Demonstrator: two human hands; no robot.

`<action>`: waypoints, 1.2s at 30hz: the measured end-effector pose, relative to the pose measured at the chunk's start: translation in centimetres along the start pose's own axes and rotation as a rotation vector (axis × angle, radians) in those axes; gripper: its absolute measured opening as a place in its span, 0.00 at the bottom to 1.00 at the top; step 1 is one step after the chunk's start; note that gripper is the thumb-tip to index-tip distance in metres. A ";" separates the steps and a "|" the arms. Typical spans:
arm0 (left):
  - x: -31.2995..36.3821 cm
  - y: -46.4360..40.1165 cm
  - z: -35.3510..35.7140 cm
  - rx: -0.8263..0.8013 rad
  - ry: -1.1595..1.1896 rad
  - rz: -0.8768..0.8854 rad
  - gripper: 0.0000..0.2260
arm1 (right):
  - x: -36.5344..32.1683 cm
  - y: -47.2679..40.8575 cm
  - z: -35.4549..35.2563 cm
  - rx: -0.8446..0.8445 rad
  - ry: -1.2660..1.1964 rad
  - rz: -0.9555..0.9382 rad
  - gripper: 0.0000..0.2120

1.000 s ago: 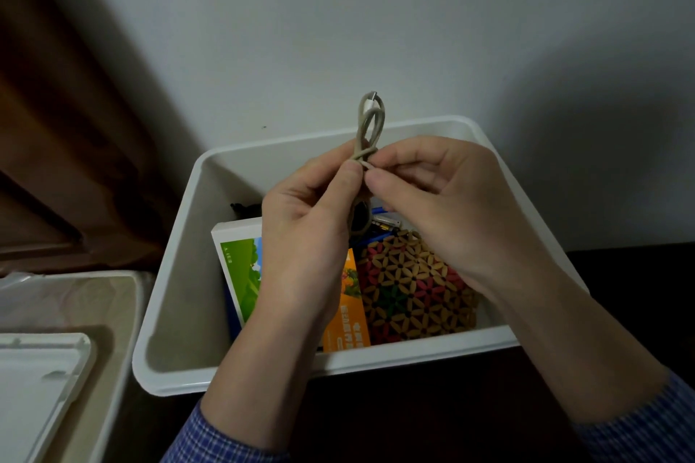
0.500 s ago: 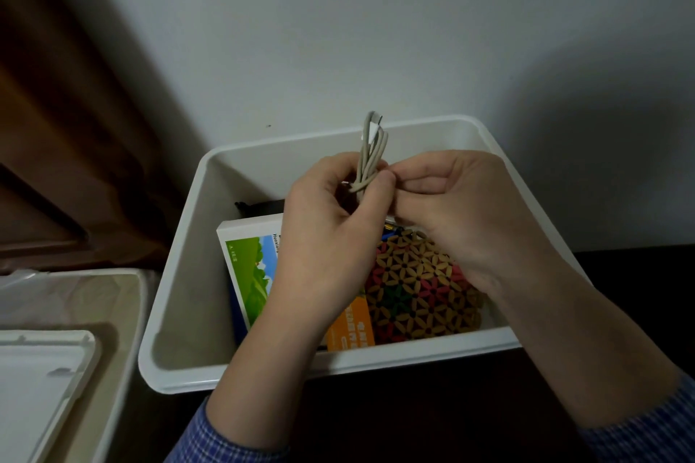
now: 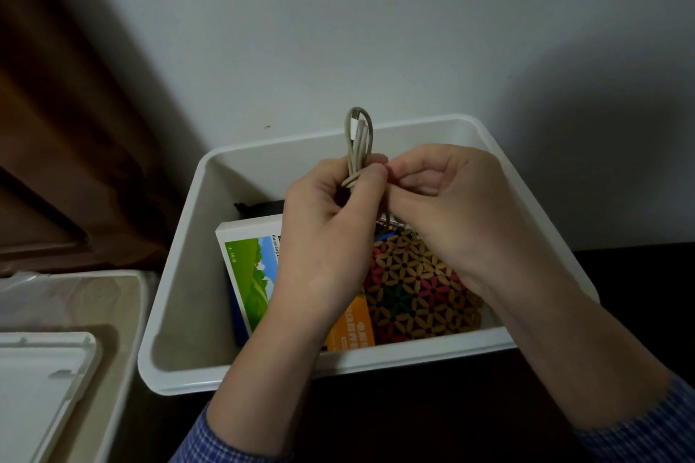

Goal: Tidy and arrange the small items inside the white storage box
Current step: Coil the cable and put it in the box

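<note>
A white storage box stands against the wall. Above it my left hand grips a coiled beige cable, whose loop and white plug stick up past my fingers. My right hand pinches the cable's wrapped strand just beside my left thumb. Inside the box lie a white carton with a green and orange picture, a round woven mat with a flower pattern, and a dark object at the back, partly hidden by my hands.
A beige bin sits to the left of the box, with a white lid lying on it. A brown wooden door or panel fills the left side. The box rests on a dark surface.
Both hands have shifted slightly right and lower toward the box, still working the cable. The wrap around the bundle has tightened and the loop stands straighter.
</note>
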State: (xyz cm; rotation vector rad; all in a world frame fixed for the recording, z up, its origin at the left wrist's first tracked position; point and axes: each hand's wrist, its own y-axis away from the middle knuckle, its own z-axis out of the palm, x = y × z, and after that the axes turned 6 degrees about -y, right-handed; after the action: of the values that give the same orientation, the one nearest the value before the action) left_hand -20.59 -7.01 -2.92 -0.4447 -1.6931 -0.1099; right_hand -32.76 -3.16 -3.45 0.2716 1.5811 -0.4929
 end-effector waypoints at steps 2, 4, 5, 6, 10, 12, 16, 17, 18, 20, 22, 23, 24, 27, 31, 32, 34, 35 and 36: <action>-0.1 0.0 0.1 -0.008 0.018 -0.011 0.09 | 0.1 -0.1 -0.1 -0.009 -0.110 0.068 0.05; -0.1 0.0 0.1 -0.023 0.042 -0.027 0.10 | 0.1 -0.1 -0.1 -0.033 -0.189 0.107 0.05; -0.1 -0.1 0.1 -0.033 0.075 -0.045 0.11 | 0.1 -0.1 -0.1 -0.042 -0.211 0.115 0.06; -0.1 -0.2 0.1 -0.043 0.123 -0.070 0.11 | 0.1 0.0 0.1 -0.044 -0.222 0.116 0.06; -0.2 -0.5 -0.2 -0.057 0.306 -0.159 0.11 | 0.0 0.4 0.6 -0.002 -0.161 0.060 0.07; -0.4 -0.5 -0.2 -0.043 0.361 -0.173 0.12 | -0.2 0.5 0.7 0.019 -0.142 0.030 0.07; -0.3 -0.3 0.0 0.079 0.490 -0.211 0.08 | -0.7 1.1 1.4 0.046 -0.023 -0.113 0.08; -0.3 -0.2 0.1 0.094 0.510 -0.212 0.07 | -0.8 1.4 1.6 0.063 0.025 -0.158 0.08; -0.2 -0.2 0.2 0.099 0.526 -0.209 0.07 | -0.8 1.6 1.9 0.082 0.074 -0.192 0.08; -0.2 -0.1 0.4 0.090 0.570 -0.203 0.07 | -0.9 1.9 2.2 0.108 0.123 -0.216 0.08; -0.2 0.0 0.6 0.071 0.597 -0.180 0.07 | -1.1 2.1 2.3 0.115 0.131 -0.219 0.09; -0.2 -0.1 0.6 0.062 0.596 -0.168 0.08 | -1.2 2.1 2.4 0.118 0.144 -0.229 0.09; -0.1 -0.1 0.6 0.052 0.588 -0.158 0.08 | -1.3 2.2 2.4 0.120 0.156 -0.239 0.09; -0.1 -0.3 0.4 0.019 0.542 -0.144 0.05 | -1.4 2.0 2.0 0.090 0.114 -0.209 0.06; 0.0 -0.4 0.3 -0.017 0.291 -0.052 0.06 | -1.2 1.4 1.4 0.097 0.055 -0.179 0.08; 0.0 -0.4 0.2 -0.040 0.247 -0.029 0.06 | -1.2 1.3 1.4 0.112 0.065 -0.191 0.08; 0.2 -0.5 -0.2 -0.063 0.210 -0.031 0.07 | -1.0 1.3 1.5 0.128 0.079 -0.200 0.08; 0.2 -0.6 -0.5 -0.064 0.177 -0.028 0.06 | -0.9 1.3 1.5 0.137 0.082 -0.199 0.08; 0.2 -0.7 -0.8 -0.067 0.131 -0.019 0.07 | -0.9 1.3 1.5 0.147 0.081 -0.197 0.08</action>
State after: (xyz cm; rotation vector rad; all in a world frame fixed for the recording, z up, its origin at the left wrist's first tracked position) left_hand -20.11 -7.89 -2.47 -0.4610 -1.5689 -0.2059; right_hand -30.79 -2.61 -2.77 0.2512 1.6610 -0.7609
